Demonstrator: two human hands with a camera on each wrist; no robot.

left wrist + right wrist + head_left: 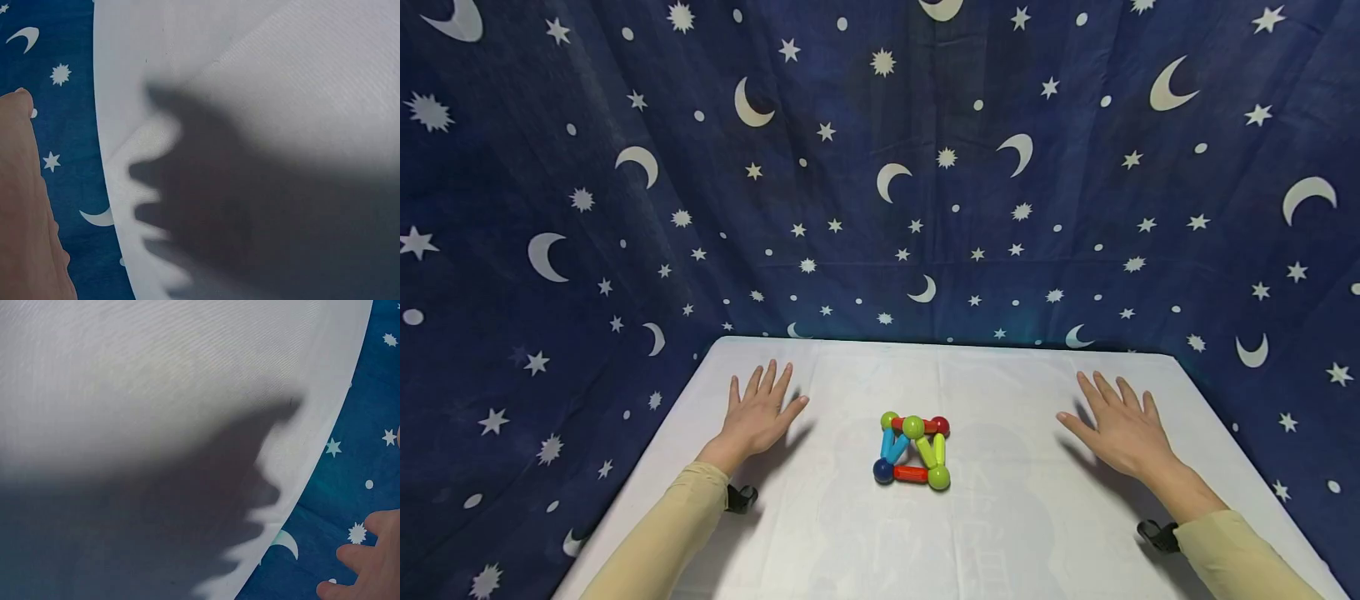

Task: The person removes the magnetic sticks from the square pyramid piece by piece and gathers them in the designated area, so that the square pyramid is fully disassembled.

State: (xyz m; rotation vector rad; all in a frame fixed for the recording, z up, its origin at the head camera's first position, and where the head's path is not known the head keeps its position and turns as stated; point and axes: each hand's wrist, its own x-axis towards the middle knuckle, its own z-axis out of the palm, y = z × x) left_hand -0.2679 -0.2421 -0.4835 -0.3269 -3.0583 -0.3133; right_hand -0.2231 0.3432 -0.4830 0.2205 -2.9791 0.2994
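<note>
Near the middle of the white table stands a small frame of coloured rods and balls, like a magnetic building toy, with green, red and dark blue balls joined by red, light blue and lime rods. To its left, my left hand hovers over the cloth, fingers spread and straight, holding nothing. My right hand is spread the same way on the other side, apart from the toy. Each wrist view shows part of its hand, the left and the right, with a hand shadow below.
A white cloth covers the table, whose far edge meets a dark blue curtain printed with moons and stars. The curtain also runs along the left and right sides. A black strap hangs at the left wrist, another at the right.
</note>
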